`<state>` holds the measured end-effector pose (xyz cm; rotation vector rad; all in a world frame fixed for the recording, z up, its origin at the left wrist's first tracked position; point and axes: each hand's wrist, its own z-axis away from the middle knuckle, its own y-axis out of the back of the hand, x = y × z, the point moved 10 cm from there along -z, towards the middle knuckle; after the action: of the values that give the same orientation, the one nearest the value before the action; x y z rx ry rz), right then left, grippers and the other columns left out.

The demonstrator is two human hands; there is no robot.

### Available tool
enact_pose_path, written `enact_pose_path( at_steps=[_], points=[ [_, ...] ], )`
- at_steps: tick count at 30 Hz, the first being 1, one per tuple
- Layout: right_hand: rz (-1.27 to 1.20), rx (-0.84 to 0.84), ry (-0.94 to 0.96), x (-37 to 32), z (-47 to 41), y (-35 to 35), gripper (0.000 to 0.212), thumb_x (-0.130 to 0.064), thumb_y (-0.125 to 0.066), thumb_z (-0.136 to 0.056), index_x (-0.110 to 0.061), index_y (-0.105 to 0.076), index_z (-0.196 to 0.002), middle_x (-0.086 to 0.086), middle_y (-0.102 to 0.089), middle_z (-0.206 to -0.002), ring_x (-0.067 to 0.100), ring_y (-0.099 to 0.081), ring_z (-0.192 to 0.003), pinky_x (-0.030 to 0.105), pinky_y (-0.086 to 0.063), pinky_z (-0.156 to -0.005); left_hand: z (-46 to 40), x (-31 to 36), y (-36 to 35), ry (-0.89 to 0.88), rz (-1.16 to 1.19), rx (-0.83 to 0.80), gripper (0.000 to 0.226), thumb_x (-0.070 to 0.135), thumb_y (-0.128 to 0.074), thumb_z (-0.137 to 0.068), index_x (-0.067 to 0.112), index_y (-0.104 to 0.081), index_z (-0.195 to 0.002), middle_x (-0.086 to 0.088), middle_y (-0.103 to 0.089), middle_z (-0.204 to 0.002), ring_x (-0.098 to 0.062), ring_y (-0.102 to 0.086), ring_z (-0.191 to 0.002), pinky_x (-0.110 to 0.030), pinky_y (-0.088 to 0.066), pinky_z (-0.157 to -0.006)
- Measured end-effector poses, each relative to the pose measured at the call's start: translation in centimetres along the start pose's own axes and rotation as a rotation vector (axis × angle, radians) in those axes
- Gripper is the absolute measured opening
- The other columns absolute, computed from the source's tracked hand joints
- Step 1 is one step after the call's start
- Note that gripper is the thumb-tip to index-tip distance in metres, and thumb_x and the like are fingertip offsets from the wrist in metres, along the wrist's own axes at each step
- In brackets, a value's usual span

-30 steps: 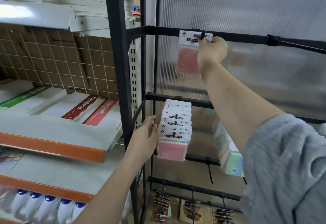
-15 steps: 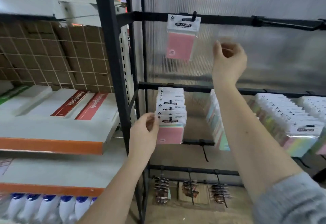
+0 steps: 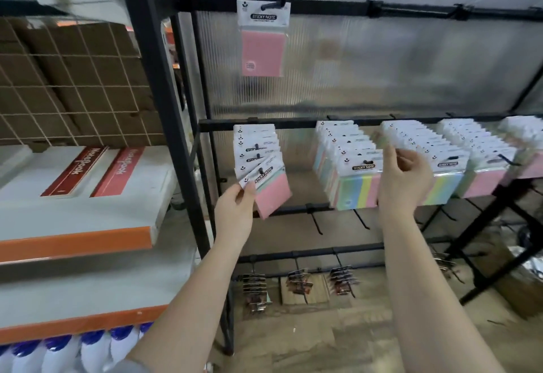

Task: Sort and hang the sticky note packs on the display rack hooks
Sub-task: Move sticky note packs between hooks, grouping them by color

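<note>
L hand [image 3: 238, 199] pinches tilted front pink pack [image 3: 271, 190]; R hand [image 3: 402, 178] at rainbow packs [image 3: 357, 187].

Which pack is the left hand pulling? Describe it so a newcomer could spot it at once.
On the black display rack, find the middle rail's leftmost hook. The front pink pack there is pinched by the left hand. Unlike the straight-hanging packs behind, it is tilted.

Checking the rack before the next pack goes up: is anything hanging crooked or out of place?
Yes. The front pink pack on the leftmost middle-row hook is tilted, its lower edge swung right, because the left hand pinches its header corner. The single pink pack on the top bar hangs straight.
</note>
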<state>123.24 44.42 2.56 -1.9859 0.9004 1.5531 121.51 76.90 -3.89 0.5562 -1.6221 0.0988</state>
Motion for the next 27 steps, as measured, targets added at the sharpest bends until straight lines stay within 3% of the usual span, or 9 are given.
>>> enact_pose_path(
  at_steps=[3,6,8,13,16,23,27],
  points=[
    [0.009,-0.043,-0.018,1.3,-0.2,0.1,0.016,-0.031,-0.062,-0.090,-0.015,-0.065,-0.094,-0.002,-0.066,-0.090,0.010,-0.062,-0.085,0.012,-0.043,-0.072,0.0,-0.2,-0.5,0.009,0.022,0.013,0.035,0.035,-0.042,-0.099,0.016,-0.058,-0.124,0.001,-0.063,-0.114,-0.011,-0.057,-0.103,-0.010,-0.040,-0.064],
    [0.040,-0.092,-0.018,2.3,-0.8,0.0,0.024,-0.032,-0.060,-0.091,-0.011,-0.068,-0.099,0.001,-0.069,-0.095,0.011,-0.063,-0.089,0.010,-0.039,-0.067,0.1,0.0,-0.5,0.020,-0.023,0.067,0.037,0.036,-0.038,-0.100,0.014,-0.056,-0.123,-0.004,-0.061,-0.117,-0.018,-0.057,-0.108,-0.022,-0.048,-0.070],
    [0.080,-0.136,-0.008,2.6,-1.2,-0.1,0.029,-0.032,-0.057,-0.092,-0.010,-0.068,-0.108,0.000,-0.069,-0.102,0.012,-0.063,-0.096,0.014,-0.040,-0.075,0.6,0.4,-0.3,0.034,-0.021,0.102,0.035,0.035,-0.036,-0.100,0.012,-0.055,-0.121,-0.005,-0.059,-0.114,-0.018,-0.057,-0.104,-0.033,-0.054,-0.076],
    [0.133,-0.250,-0.012,3.8,-1.9,-0.6,0.041,-0.031,-0.050,-0.097,-0.007,-0.058,-0.130,0.000,-0.061,-0.127,0.015,-0.054,-0.120,0.020,-0.035,-0.097,2.2,2.3,0.9,-0.033,-0.147,0.238,0.026,0.032,-0.034,-0.101,0.014,-0.051,-0.093,0.004,-0.056,-0.087,-0.004,-0.052,-0.075,-0.016,-0.039,-0.057],
    [0.140,-0.311,-0.009,4.3,-1.7,-1.2,0.041,-0.030,-0.049,-0.098,-0.003,-0.057,-0.129,-0.002,-0.063,-0.119,0.012,-0.055,-0.114,0.022,-0.035,-0.096,3.4,3.7,1.6,-0.075,-0.174,0.298,0.025,0.029,-0.035,-0.101,0.013,-0.049,-0.088,0.011,-0.050,-0.074,-0.002,-0.049,-0.067,-0.008,-0.035,-0.052],
    [0.149,-0.285,-0.051,5.6,-1.4,-1.5,0.034,-0.032,-0.057,-0.094,-0.009,-0.058,-0.119,0.002,-0.064,-0.113,0.016,-0.059,-0.102,0.025,-0.040,-0.083,4.9,5.3,2.8,-0.109,-0.204,0.360,0.025,0.030,-0.036,-0.100,0.011,-0.048,-0.089,0.012,-0.049,-0.076,-0.002,-0.050,-0.067,-0.001,-0.037,-0.049],
    [0.151,-0.291,-0.094,6.1,-0.9,-1.6,0.033,-0.034,-0.060,-0.092,-0.012,-0.051,-0.115,-0.003,-0.058,-0.101,0.013,-0.052,-0.089,0.026,-0.035,-0.076,4.9,4.9,3.8,-0.074,-0.208,0.405,0.029,0.033,-0.035,-0.101,0.014,-0.044,-0.082,0.011,-0.050,-0.074,-0.003,-0.052,-0.067,-0.008,-0.036,-0.047]
  ],
)
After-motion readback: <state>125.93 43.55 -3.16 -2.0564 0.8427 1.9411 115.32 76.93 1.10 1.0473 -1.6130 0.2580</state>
